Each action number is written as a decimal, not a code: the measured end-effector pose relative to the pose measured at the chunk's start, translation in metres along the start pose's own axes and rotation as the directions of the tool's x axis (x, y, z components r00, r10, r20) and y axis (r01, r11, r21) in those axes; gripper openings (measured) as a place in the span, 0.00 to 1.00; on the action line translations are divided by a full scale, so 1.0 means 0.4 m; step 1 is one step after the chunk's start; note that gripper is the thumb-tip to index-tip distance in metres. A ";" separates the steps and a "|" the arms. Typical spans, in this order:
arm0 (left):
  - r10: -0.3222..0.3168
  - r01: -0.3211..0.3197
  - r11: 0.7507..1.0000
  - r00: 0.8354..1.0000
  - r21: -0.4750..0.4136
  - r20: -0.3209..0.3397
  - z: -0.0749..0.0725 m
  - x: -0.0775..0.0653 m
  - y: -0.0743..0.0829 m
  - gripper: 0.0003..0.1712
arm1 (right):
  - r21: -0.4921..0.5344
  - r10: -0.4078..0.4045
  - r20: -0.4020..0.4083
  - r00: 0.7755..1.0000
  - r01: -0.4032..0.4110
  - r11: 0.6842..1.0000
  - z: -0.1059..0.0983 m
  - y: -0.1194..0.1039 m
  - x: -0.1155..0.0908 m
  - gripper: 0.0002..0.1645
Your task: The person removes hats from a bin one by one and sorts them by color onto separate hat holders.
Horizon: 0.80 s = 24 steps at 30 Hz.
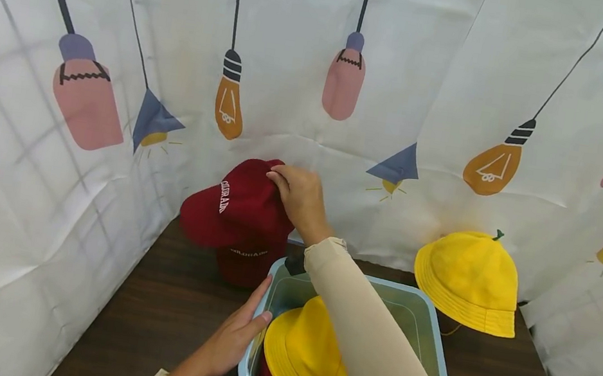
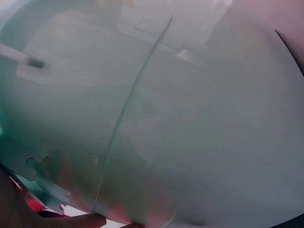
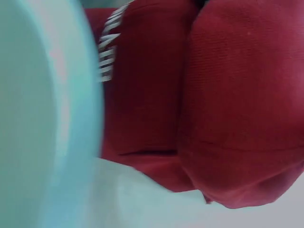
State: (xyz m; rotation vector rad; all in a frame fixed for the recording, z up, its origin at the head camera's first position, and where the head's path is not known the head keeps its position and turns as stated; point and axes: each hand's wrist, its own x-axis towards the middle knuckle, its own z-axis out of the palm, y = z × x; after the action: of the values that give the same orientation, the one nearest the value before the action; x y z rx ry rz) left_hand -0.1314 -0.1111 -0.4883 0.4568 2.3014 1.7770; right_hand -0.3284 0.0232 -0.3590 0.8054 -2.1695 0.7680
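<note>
My right hand pinches the crown of a dark red baseball cap with white "COLORADO" lettering, tilted with its brim to the left. Directly below it, a second dark red cap with the same lettering sits on the table; both caps fill much of the right wrist view. My left hand holds the left rim of a light blue plastic basin, thumb over the edge and fingers along the outside. Inside the basin lies a yellow bucket hat, partly covered by my right forearm, with a bit of red fabric beneath it.
Another yellow bucket hat with a small green sprout on top stands at the right, beyond the basin's corner. White fabric printed with hanging lamps encloses the dark wooden table at the back and sides.
</note>
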 end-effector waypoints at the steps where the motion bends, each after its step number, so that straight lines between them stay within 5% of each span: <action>1: -0.002 0.002 1.000 1.000 -0.001 0.001 0.000 0.001 -0.001 0.37 | 0.004 0.013 0.003 1.000 -0.013 1.000 0.006 0.006 -0.008 0.13; 7: -0.021 0.021 1.000 1.000 -0.021 0.016 -0.003 0.007 -0.003 0.37 | 0.021 0.111 0.021 0.994 -0.112 0.994 0.031 0.027 -0.042 0.13; 15: -0.011 0.011 1.000 1.000 -0.012 0.001 -0.002 0.003 0.001 0.37 | 0.053 0.228 0.152 0.962 -0.239 0.970 0.037 0.042 -0.074 0.17; 19: 0.000 0.000 1.000 1.000 -0.018 -0.009 0.001 0.000 0.002 0.37 | 0.093 0.308 0.258 0.915 -0.341 0.935 0.030 0.046 -0.085 0.22; 24: -0.015 0.015 0.999 1.000 -0.034 -0.012 0.002 0.000 0.006 0.37 | 0.163 0.467 0.322 0.824 -0.534 0.829 0.022 0.060 -0.106 0.28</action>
State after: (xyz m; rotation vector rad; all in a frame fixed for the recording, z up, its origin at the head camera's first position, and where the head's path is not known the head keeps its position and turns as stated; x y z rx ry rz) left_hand -0.1307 -0.1098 -0.4860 0.4233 2.2722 1.8140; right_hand -0.3250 0.0454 -0.4029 0.4602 -2.6149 1.2817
